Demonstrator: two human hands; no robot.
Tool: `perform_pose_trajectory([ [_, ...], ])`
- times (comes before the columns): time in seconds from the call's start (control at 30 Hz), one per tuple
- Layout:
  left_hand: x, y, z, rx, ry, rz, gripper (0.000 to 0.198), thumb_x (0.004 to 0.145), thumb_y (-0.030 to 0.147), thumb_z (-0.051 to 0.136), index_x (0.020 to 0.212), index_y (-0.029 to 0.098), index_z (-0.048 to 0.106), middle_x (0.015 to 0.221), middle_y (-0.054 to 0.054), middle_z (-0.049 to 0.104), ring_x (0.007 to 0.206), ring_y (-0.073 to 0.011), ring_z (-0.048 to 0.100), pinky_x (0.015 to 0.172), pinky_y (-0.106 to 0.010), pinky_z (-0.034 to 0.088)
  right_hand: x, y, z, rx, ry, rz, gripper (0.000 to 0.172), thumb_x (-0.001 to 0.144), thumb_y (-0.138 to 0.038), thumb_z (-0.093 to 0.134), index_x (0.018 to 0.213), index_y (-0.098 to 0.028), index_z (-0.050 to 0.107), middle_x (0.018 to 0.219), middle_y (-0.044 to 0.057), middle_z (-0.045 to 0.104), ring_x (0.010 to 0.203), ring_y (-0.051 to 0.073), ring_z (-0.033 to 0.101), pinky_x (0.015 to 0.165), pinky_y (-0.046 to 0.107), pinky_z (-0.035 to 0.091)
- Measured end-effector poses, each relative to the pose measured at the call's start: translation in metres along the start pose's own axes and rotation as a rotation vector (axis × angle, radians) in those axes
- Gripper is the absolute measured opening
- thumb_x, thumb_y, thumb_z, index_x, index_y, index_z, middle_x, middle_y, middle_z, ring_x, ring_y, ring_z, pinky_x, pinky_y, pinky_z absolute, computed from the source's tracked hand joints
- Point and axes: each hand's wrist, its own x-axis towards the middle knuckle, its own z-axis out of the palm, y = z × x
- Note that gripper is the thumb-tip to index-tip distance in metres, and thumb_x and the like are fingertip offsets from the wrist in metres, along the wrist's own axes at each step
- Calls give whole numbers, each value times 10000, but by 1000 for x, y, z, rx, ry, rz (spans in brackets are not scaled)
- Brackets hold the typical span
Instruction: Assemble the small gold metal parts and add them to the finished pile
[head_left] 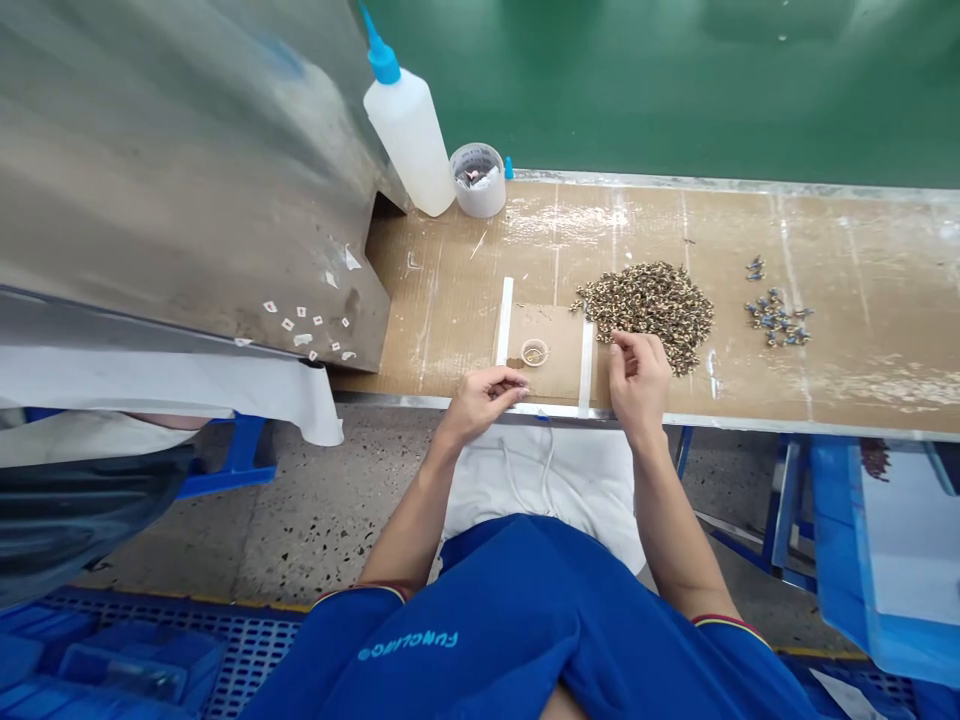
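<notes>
My left hand [482, 402] rests at the front edge of the bench, thumb and fingertips nearly together. Whatever it may pinch is too small to name. Just beyond those fingertips, a small round cup [535, 353] with a little yellowish stuff in it sits on a square cardboard piece [559, 335]. At the near side of a heap of small brass-coloured metal parts [652, 305] is my right hand [640, 385]. Its thumb and index finger are closed in a pinch, and I cannot make out what is between them.
Left of the back edge stand a white bottle with a blue nozzle [412, 140] and a round tub of scraps [480, 195]. Small blue-tipped parts [778, 320] lie at right. A metal housing [225, 180] borders the left; a green surface [675, 90] runs behind.
</notes>
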Motion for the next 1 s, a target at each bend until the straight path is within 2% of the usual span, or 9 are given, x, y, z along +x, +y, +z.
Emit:
perform_pose_trajectory([
  [0.13,0,1,0,6,4,6,178,853,306,704,876,134,744,766,-63,744,616,-118,652,556,-211,523,4,14,-1,-84,-122,-51,233,960,-263,505,1067,-228,709,942,68,613,788,206,595,743,373,532],
  [0.23,0,-1,0,20,7,21,195,861,320,700,893,135,753,782,-68,749,610,-114,634,555,-215,518,4,15,4,-171,-155,-92,246,959,-260,509,1083,-251,721,904,66,582,849,235,578,774,385,508],
  [0.43,0,-2,0,35,-21,101,202,881,338,698,865,150,771,819,-80,760,667,-132,666,578,-232,514,1,15,-4,-197,-230,-125,184,962,-276,520,953,-242,701,858,61,557,831,243,548,778,388,481],
  [0.6,2,-1,-2,31,-45,190,169,893,302,694,880,166,793,822,-85,770,732,-155,699,650,-261,535,-3,15,-7,-240,-224,-116,156,945,-265,532,852,-223,650,891,84,606,855,258,580,780,398,496],
  [0.83,1,-2,-4,43,-62,190,180,905,314,685,923,171,792,848,-88,773,742,-159,700,660,-268,536,0,12,-4,-95,-229,-36,165,890,-183,541,989,-219,668,911,73,659,801,226,623,736,370,538],
  [1.0,1,-6,-3,79,-44,198,199,910,337,685,929,167,787,839,-83,767,725,-152,690,639,-256,515,1,14,-12,-53,-244,0,100,882,-234,593,869,-214,690,867,62,668,726,210,634,693,366,542],
])
